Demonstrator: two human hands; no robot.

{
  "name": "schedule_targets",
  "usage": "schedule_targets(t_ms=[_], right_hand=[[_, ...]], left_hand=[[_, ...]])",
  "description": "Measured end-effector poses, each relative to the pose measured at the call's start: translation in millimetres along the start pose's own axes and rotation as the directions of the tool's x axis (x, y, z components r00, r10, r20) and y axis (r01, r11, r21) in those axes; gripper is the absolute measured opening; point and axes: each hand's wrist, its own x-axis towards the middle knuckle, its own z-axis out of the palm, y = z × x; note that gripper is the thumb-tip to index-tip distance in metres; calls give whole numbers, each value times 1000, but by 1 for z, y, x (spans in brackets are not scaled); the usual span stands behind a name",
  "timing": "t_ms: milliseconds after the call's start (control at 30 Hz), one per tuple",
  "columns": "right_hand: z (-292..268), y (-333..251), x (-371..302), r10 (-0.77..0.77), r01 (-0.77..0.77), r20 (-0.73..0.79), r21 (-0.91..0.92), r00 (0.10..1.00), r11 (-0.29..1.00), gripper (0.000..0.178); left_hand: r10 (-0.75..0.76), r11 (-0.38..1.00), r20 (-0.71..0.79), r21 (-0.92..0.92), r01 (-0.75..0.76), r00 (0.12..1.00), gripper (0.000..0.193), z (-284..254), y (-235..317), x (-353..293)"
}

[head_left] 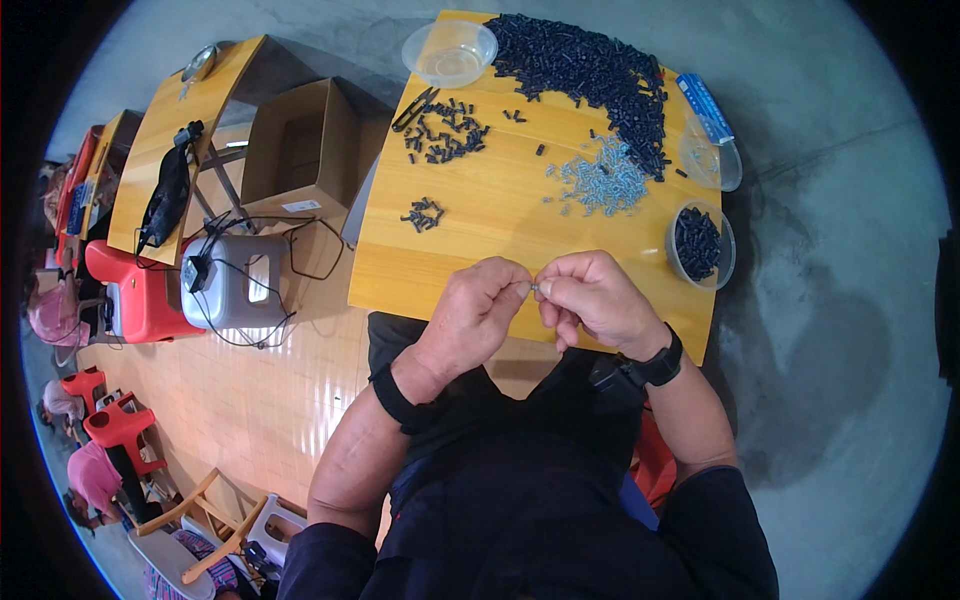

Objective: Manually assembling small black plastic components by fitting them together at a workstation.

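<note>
My left hand (474,312) and my right hand (598,298) meet over the near edge of the wooden table (480,250), thumbs and fingertips pinched close together. Between them shows a tiny grey part (534,288), mostly hidden by the fingers; its kind is too small to tell. Beyond the hands lies a loose heap of small pale blue-grey pieces (608,182). A big pile of short black cylindrical pieces (580,62) covers the far right of the tabletop. Smaller groups of black pieces (445,135) lie at the left, one little cluster (422,214) nearer to me.
A clear bowl of black pieces (698,243) stands at the right edge, an empty-looking clear tub (450,55) at the far left corner. Tweezers (415,110), a blue box (704,108) and a clear lid (712,158) lie near the edges. Left are a carton (300,150) and stools (235,280).
</note>
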Motion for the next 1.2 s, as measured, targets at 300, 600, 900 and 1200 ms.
schedule_targets(t_ms=[300,600,900,1200], right_hand=[[7,-3,1,-42,37,-40,-118,998,992,19],[17,-2,-3,-305,238,-83,-447,949,862,16],[13,-4,-3,-213,171,-125,-284,969,943,15],[9,-5,1,-61,61,-81,-3,995,998,16]], left_hand=[[1,1000,19,12,-1,1000,8,-3,-3,1],[-429,694,161,-571,439,889,14,1,-3,-2],[-335,712,136,-611,345,932,13,7,-6,-5],[-236,894,57,-379,240,970,11,5,-6,-5]])
